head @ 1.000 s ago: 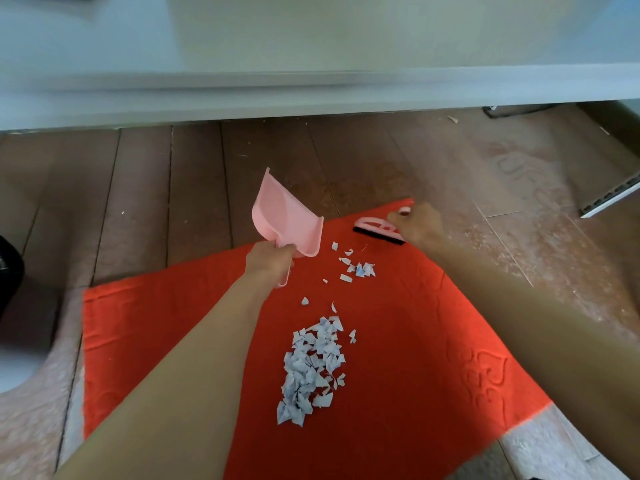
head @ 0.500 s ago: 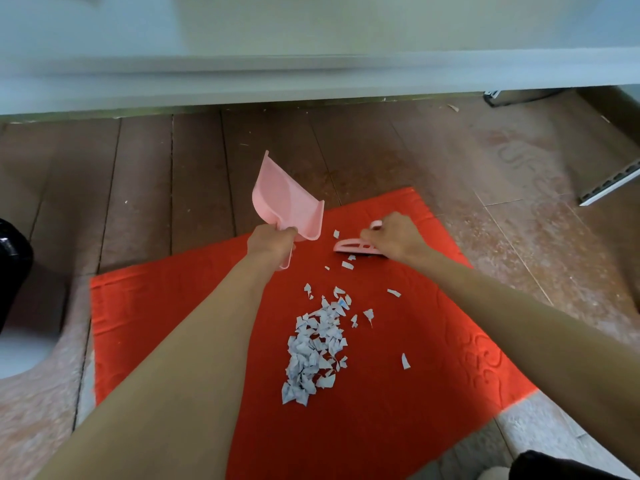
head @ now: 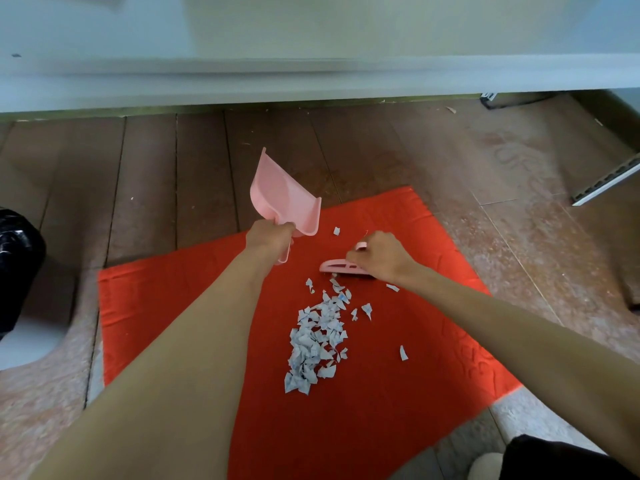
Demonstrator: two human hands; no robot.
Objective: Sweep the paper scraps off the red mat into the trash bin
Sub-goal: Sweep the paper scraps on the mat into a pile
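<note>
A red mat (head: 398, 393) lies on the floor with a heap of pale paper scraps (head: 317, 337) in its middle. A few loose scraps lie around the heap, one at the far edge (head: 336, 231). My left hand (head: 270, 237) grips the handle of a pink dustpan (head: 282, 197), held tilted up above the mat's far edge. My right hand (head: 377, 258) holds a small pink brush (head: 341, 266) with its dark bristles down on the mat, just beyond the heap. The trash bin with a black bag (head: 17, 265) shows at the left edge.
Brown floorboards (head: 145, 188) run beyond the mat up to a pale wall or cabinet base (head: 311, 74). A metal rail (head: 609, 183) lies on the floor at the far right. A dark object (head: 554, 459) sits at the bottom right corner.
My right hand has drawn the brush from the mat's far corner toward me, pushing loose scraps into the heap. The dustpan in my left hand has stayed tilted up.
</note>
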